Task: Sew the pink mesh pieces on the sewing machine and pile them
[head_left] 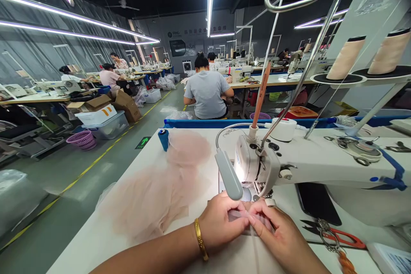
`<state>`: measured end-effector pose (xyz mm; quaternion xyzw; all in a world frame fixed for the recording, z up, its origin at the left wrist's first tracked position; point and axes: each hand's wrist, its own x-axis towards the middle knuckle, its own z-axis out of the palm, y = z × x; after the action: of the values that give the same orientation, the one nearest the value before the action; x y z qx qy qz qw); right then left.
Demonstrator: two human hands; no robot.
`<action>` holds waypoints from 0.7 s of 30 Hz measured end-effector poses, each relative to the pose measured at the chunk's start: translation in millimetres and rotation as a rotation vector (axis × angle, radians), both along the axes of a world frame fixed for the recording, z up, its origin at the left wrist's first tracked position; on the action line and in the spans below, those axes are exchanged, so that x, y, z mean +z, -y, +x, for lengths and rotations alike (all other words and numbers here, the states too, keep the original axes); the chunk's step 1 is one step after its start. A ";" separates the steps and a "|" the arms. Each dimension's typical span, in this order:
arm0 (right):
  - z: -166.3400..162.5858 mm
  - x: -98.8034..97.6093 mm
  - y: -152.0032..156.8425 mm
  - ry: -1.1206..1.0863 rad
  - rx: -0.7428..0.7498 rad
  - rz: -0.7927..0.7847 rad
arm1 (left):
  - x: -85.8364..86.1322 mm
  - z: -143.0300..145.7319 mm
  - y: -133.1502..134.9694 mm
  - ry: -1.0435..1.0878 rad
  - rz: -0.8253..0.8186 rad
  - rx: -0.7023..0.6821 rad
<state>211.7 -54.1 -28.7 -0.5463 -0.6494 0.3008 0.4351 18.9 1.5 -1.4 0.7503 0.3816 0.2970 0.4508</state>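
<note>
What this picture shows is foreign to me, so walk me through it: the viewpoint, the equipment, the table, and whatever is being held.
There is no robot here. One camera on a person's head looks forward and down, so the bare arms below are the wearer's own. The left hand and right hand pinch a thin pale strip between their fingertips. Just beyond is a white sewing machine, with a grey lamp at its needle end. On the white table, sheer pink fabric and a blue thread spool lie to the left; orange-handled scissors lie to the right.
</note>
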 end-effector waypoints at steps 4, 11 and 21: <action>0.8 -1.2 0.1 0.013 -0.013 -0.003 | -7.2 4.1 3.3 0.019 -0.137 0.043; 5.7 -0.2 -1.1 -0.009 0.012 -0.045 | -8.5 7.6 1.6 0.072 -0.289 0.057; 12.6 0.2 -2.8 0.025 0.058 -0.060 | -1.5 11.9 3.5 0.045 -0.352 0.096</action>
<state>224.3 -51.3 -28.5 -0.5437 -0.6610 0.3261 0.4014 30.8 -2.1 -2.9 0.6340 0.4528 0.2635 0.5688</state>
